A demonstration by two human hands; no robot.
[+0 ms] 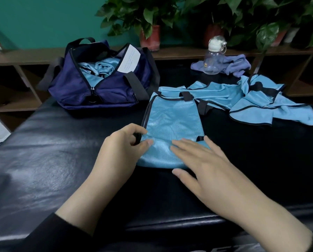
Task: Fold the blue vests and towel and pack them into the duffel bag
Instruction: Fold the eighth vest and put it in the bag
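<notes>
Mid-fold on blue vest (172,120), flat on tabletop (61,151) near duffel bag (101,88); left hand (123,148) pinching black-trimmed left edge, right hand (202,160) flat, fingers straight, pressing mesh. Light, limp, slippery; best gripped at trim

Left hand (124,142) pinching — right hand (202,160) flat

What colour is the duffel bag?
The duffel bag is navy blue with dark straps, seen in the head view.
</notes>
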